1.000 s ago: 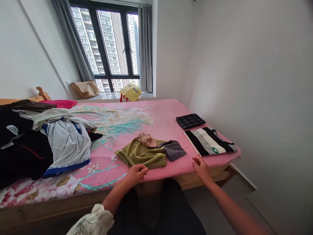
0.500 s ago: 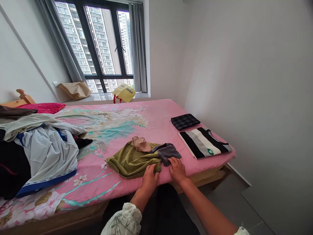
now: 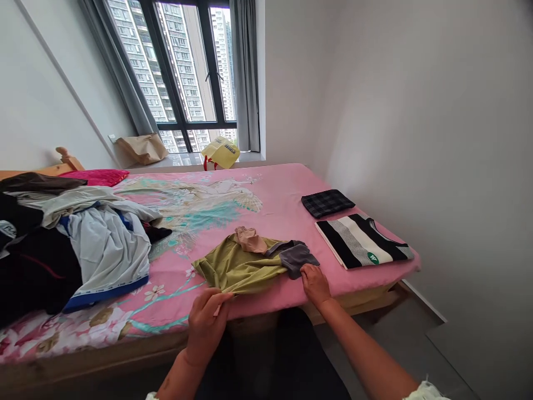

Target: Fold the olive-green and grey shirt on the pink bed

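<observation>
An olive-green top (image 3: pixel 239 266) lies crumpled near the bed's front edge, with a dark grey sleeve (image 3: pixel 297 256) at its right and a bunched tan part (image 3: pixel 250 240) on top. My left hand (image 3: pixel 207 319) is closed, thumb and fingers pinching the near edge of the green fabric. On the right, my right hand (image 3: pixel 315 284) has its fingertips closed on the lower edge of the grey sleeve. Some of the fabric's edges are hidden under folds.
A folded striped shirt (image 3: pixel 358 240) and a folded black checked cloth (image 3: pixel 327 203) lie to the right on the pink bed (image 3: pixel 278 205). At left is a heap of clothes (image 3: pixel 108 239). A paper bag (image 3: pixel 144 149) and a yellow bag (image 3: pixel 221 152) are by the window.
My left hand has moved left along the top's near edge, drawing the green fabric flatter. My right hand stays at the grey sleeve, its fingers now closed. The view has shifted slightly left.
</observation>
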